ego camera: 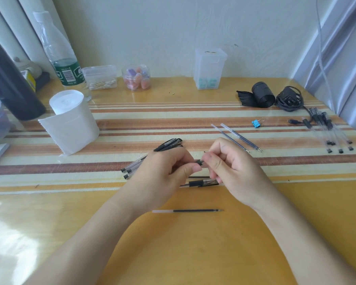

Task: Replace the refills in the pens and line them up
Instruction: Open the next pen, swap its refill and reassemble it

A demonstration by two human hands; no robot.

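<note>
**Yellow table, one pen in two hands**

Head camera: the left hand [162, 173] and the right hand [232, 167] meet over the table [193, 254], fingers curled, both pinching a black-gripped pen [199, 162]. A second pen [201, 183] lies just beneath. One refill [187, 211] lies nearer the person, and two refills [236, 138] lie to the right.
</note>
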